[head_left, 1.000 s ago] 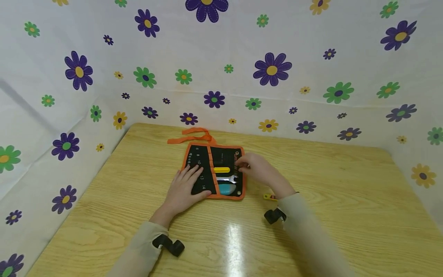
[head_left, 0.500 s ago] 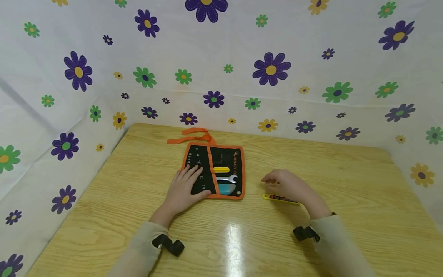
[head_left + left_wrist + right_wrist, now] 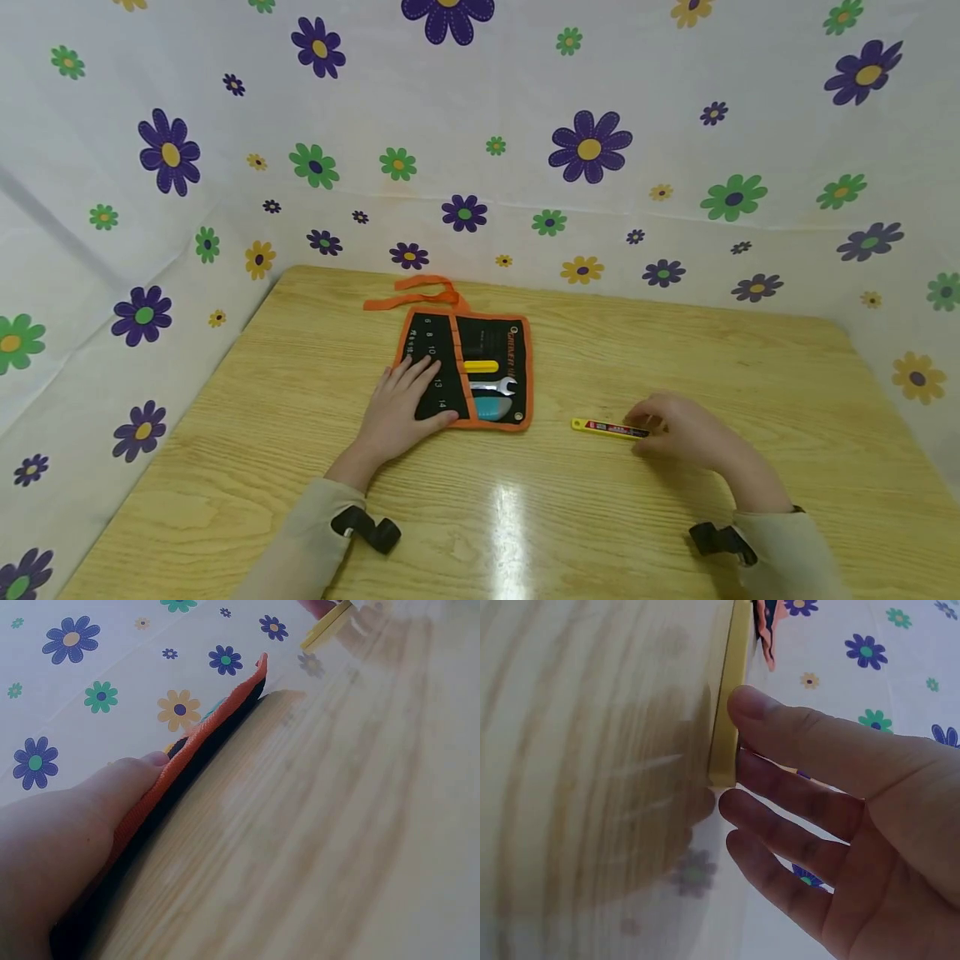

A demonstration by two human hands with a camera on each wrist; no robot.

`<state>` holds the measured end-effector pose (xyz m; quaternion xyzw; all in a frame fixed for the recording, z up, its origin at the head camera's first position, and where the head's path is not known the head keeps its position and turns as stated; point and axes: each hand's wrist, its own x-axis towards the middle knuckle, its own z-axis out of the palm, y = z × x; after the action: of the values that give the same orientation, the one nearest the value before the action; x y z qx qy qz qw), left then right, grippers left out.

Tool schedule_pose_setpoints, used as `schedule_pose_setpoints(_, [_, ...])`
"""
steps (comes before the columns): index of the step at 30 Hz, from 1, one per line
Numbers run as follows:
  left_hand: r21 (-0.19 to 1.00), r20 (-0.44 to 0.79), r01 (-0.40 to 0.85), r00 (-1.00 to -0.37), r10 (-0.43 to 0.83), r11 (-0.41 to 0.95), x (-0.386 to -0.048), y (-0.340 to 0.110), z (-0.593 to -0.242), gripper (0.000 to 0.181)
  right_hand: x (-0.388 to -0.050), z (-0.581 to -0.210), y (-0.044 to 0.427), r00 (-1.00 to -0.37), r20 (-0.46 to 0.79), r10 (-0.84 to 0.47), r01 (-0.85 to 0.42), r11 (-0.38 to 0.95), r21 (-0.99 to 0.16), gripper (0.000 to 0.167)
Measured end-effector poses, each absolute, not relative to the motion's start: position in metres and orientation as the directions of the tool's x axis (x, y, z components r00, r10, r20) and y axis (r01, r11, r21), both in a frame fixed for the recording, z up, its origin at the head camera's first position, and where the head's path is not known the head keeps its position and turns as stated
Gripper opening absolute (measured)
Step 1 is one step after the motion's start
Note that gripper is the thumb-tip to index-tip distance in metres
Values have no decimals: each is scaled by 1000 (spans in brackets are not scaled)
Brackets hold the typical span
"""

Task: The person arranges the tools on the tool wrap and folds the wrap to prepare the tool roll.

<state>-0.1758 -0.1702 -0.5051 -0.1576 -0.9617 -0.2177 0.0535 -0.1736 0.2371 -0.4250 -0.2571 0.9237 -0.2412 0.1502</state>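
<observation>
A black tool pouch [image 3: 519, 350] with orange trim and white size numbers lies flat on the table. My left hand [image 3: 401, 410] rests spread on its numbered pocket panel, thumb along the near edge. From the pockets stick out a yellow handle [image 3: 482, 367], an open-end wrench [image 3: 504, 386] and a teal rounded tool [image 3: 493, 408]. Right of the pouch lies a flat yellow bar [image 3: 600, 427] with a red and black label and a hole in one end. My right hand [image 3: 686, 433] pinches its right end between thumb and index finger; the other fingers curve loosely below.
Orange tie straps [image 3: 420, 293] trail off the pouch's far edge. The wooden table [image 3: 750, 375] reaches back to a white flowered cloth [image 3: 495, 108] behind and at both sides. In the right wrist view, the bar [image 3: 731, 697] casts a reflection on the glossy top.
My right hand has left the pouch's right edge and moved right and nearer to the yellow bar's right end. My left hand and the pouch have stayed put.
</observation>
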Motion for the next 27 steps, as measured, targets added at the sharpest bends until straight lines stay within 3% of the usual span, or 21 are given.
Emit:
schedule_pose_setpoints(15, [397, 143, 313, -950, 279, 863, -175, -170, -502, 89, -173, -437, 247, -838, -103, -537, -426, 759, -493, 16])
schedule_pose_setpoints(27, [396, 154, 317, -948, 278, 862, -176, -171, -503, 89, -173, -438, 240, -847, 36, -531, -485, 742, -463, 14])
